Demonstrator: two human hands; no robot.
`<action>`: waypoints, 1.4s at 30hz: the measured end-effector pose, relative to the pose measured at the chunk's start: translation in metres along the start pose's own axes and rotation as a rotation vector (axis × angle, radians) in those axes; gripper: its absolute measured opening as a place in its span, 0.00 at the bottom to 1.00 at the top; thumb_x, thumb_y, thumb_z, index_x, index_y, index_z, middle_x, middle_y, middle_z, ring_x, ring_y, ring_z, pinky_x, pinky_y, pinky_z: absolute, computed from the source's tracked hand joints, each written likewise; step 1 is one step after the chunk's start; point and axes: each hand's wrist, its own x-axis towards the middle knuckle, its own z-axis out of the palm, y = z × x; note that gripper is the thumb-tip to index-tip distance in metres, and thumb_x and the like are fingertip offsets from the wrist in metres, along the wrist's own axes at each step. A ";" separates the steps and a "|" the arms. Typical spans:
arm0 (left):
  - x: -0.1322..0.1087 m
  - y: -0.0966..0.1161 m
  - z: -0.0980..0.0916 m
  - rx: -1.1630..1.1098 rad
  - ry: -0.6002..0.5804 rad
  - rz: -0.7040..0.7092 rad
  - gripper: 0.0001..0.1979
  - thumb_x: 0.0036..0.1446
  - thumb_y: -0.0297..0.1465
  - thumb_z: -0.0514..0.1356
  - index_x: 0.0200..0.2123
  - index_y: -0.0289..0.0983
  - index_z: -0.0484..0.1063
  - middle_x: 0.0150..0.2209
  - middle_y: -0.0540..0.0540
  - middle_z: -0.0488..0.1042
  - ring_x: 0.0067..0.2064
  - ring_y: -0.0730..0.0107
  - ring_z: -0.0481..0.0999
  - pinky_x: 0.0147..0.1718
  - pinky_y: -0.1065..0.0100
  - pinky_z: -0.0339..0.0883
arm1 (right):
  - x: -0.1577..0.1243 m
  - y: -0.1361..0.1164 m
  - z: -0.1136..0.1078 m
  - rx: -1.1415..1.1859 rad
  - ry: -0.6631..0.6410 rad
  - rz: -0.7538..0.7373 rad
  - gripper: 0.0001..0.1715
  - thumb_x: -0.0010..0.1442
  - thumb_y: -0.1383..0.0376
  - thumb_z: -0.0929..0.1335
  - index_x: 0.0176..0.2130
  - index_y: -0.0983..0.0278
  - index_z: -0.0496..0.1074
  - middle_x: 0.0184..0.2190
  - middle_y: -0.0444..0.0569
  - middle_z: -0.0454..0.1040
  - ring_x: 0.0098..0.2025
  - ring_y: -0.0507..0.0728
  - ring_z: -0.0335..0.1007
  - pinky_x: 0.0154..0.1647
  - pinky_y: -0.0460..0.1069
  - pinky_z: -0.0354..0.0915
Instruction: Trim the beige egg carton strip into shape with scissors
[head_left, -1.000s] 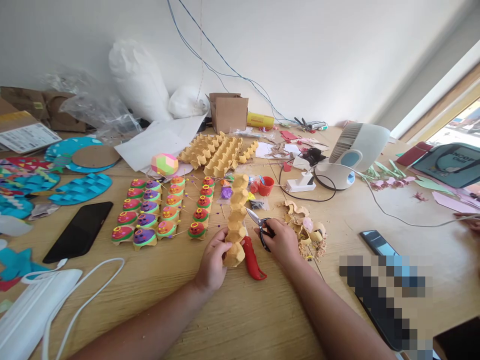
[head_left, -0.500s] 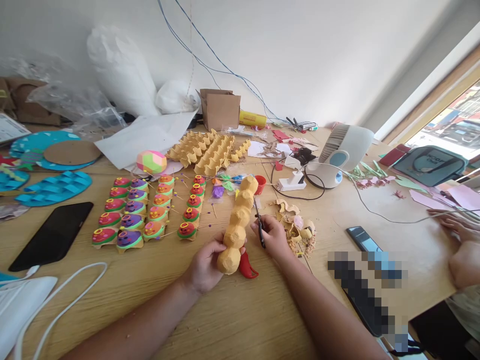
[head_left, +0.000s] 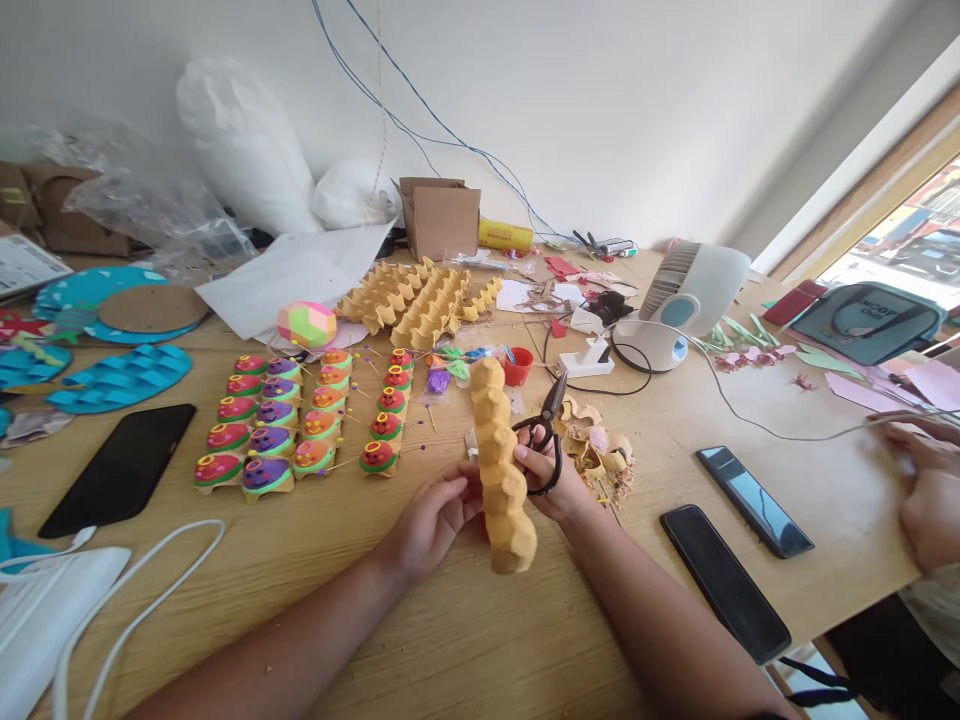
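A strip of yellow egg carton (head_left: 501, 470), a single row of cups, stands tilted between my hands with its bumpy side towards me. My left hand (head_left: 433, 525) is closed at its left edge, the fingertips partly hidden behind the strip. Black-handled scissors (head_left: 553, 402) sit in my right hand (head_left: 553, 482), blades pointing up and away; the fingers of this hand also come against the strip's right edge. Behind the strip, a bit of a red object shows, mostly covered. Carton scraps (head_left: 600, 450) lie just right of my right hand.
Rows of painted egg-carton cups (head_left: 319, 425) with pins stand left. Farther back are uncut egg cartons (head_left: 420, 300), a red cup (head_left: 517, 367), a power strip (head_left: 585, 362) and a fan (head_left: 694, 290). Two phones (head_left: 724, 580) lie right, near another person's hand (head_left: 930, 490).
The strip has turned and its lower end has swung right. The scissors have rotated up in my right hand, showing their handles. The red object is now mostly hidden behind the strip.
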 end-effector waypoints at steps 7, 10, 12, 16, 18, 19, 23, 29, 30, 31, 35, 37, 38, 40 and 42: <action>0.006 0.003 0.000 -0.083 0.103 0.021 0.18 0.64 0.43 0.67 0.52 0.39 0.78 0.53 0.41 0.82 0.53 0.58 0.81 0.52 0.59 0.76 | -0.008 -0.001 0.007 -0.161 -0.130 0.051 0.28 0.43 0.54 0.84 0.30 0.61 0.67 0.25 0.38 0.65 0.26 0.49 0.59 0.27 0.45 0.58; 0.008 0.004 -0.002 -0.096 0.159 -0.038 0.19 0.59 0.43 0.71 0.48 0.37 0.78 0.47 0.41 0.83 0.47 0.57 0.83 0.49 0.59 0.78 | -0.011 -0.003 0.011 -0.242 -0.217 0.085 0.27 0.44 0.54 0.83 0.30 0.61 0.68 0.23 0.37 0.65 0.25 0.48 0.57 0.26 0.45 0.56; 0.009 0.005 -0.005 -0.128 0.183 -0.065 0.19 0.57 0.41 0.73 0.48 0.38 0.78 0.45 0.43 0.84 0.46 0.59 0.83 0.48 0.59 0.78 | -0.011 -0.003 0.011 -0.272 -0.216 0.074 0.25 0.46 0.52 0.82 0.31 0.60 0.69 0.23 0.37 0.66 0.24 0.49 0.58 0.26 0.45 0.57; 0.011 0.006 -0.013 -0.207 0.188 -0.101 0.18 0.56 0.40 0.74 0.48 0.42 0.79 0.47 0.46 0.84 0.47 0.61 0.83 0.49 0.61 0.77 | -0.003 -0.001 0.005 -0.360 -0.074 -0.033 0.22 0.51 0.50 0.79 0.32 0.60 0.71 0.25 0.40 0.69 0.26 0.51 0.61 0.28 0.47 0.60; 0.011 0.007 -0.015 -0.211 0.195 -0.131 0.15 0.57 0.41 0.73 0.45 0.43 0.80 0.44 0.47 0.84 0.43 0.62 0.83 0.45 0.62 0.77 | 0.001 0.001 0.001 -0.448 -0.037 -0.104 0.21 0.51 0.50 0.78 0.32 0.61 0.72 0.27 0.42 0.71 0.28 0.52 0.64 0.31 0.47 0.62; 0.011 0.008 -0.016 -0.204 0.196 -0.154 0.13 0.57 0.42 0.73 0.43 0.44 0.80 0.41 0.47 0.84 0.40 0.62 0.83 0.41 0.62 0.77 | 0.003 0.002 0.000 -0.490 -0.016 -0.131 0.21 0.52 0.49 0.78 0.32 0.61 0.72 0.27 0.43 0.72 0.29 0.53 0.65 0.32 0.48 0.63; 0.008 0.013 -0.013 -0.175 0.167 -0.220 0.16 0.54 0.48 0.73 0.37 0.45 0.81 0.34 0.48 0.83 0.33 0.61 0.80 0.34 0.62 0.73 | 0.004 0.004 -0.006 -0.711 0.071 -0.236 0.20 0.56 0.49 0.76 0.32 0.61 0.71 0.27 0.43 0.71 0.29 0.53 0.63 0.31 0.48 0.61; 0.009 0.013 -0.011 -0.064 0.192 -0.140 0.17 0.56 0.52 0.69 0.34 0.46 0.79 0.28 0.48 0.77 0.29 0.62 0.75 0.32 0.60 0.69 | -0.003 -0.003 -0.007 -1.057 0.011 -0.399 0.16 0.59 0.52 0.73 0.33 0.60 0.69 0.30 0.45 0.73 0.31 0.55 0.65 0.33 0.49 0.60; 0.010 0.013 -0.011 -0.054 0.198 -0.130 0.17 0.56 0.53 0.69 0.33 0.46 0.79 0.27 0.48 0.76 0.28 0.62 0.74 0.32 0.60 0.68 | -0.004 -0.004 -0.006 -1.106 0.002 -0.423 0.15 0.58 0.53 0.73 0.34 0.60 0.69 0.32 0.46 0.74 0.33 0.56 0.67 0.35 0.49 0.61; 0.010 0.013 -0.011 -0.051 0.201 -0.124 0.17 0.56 0.53 0.69 0.33 0.46 0.79 0.27 0.48 0.76 0.27 0.63 0.73 0.31 0.60 0.68 | -0.005 -0.005 -0.006 -1.142 0.000 -0.438 0.14 0.59 0.54 0.73 0.35 0.60 0.70 0.33 0.47 0.75 0.35 0.57 0.68 0.36 0.49 0.62; 0.011 0.018 -0.007 -0.092 0.206 -0.120 0.16 0.57 0.51 0.69 0.31 0.45 0.77 0.25 0.48 0.73 0.25 0.66 0.69 0.28 0.62 0.65 | -0.002 -0.003 -0.009 -1.266 -0.008 -0.483 0.09 0.61 0.60 0.71 0.41 0.61 0.73 0.39 0.52 0.78 0.41 0.60 0.73 0.42 0.51 0.65; 0.011 0.021 -0.004 -0.157 0.220 -0.126 0.14 0.60 0.47 0.69 0.30 0.44 0.77 0.25 0.49 0.72 0.24 0.69 0.68 0.26 0.65 0.65 | 0.001 -0.001 -0.013 -1.337 -0.039 -0.516 0.12 0.58 0.63 0.73 0.43 0.61 0.74 0.42 0.53 0.79 0.44 0.62 0.73 0.44 0.52 0.66; 0.011 0.022 -0.003 -0.208 0.233 -0.134 0.13 0.61 0.44 0.68 0.31 0.44 0.76 0.25 0.50 0.73 0.24 0.70 0.68 0.25 0.66 0.66 | 0.003 0.000 -0.015 -1.359 -0.044 -0.525 0.13 0.57 0.64 0.74 0.43 0.61 0.74 0.42 0.54 0.79 0.44 0.62 0.73 0.44 0.53 0.66; 0.011 0.024 -0.003 -0.344 0.259 -0.164 0.08 0.64 0.38 0.67 0.34 0.44 0.77 0.26 0.51 0.74 0.24 0.73 0.70 0.24 0.70 0.67 | 0.005 0.001 -0.018 -1.385 -0.047 -0.538 0.14 0.56 0.65 0.75 0.43 0.61 0.75 0.41 0.53 0.79 0.43 0.62 0.73 0.43 0.53 0.67; 0.010 0.024 -0.005 -0.479 0.268 -0.198 0.04 0.66 0.34 0.65 0.36 0.43 0.77 0.27 0.51 0.74 0.24 0.74 0.72 0.24 0.72 0.68 | 0.006 0.002 -0.020 -1.405 -0.049 -0.561 0.14 0.55 0.65 0.76 0.43 0.61 0.75 0.40 0.52 0.79 0.42 0.62 0.73 0.43 0.53 0.67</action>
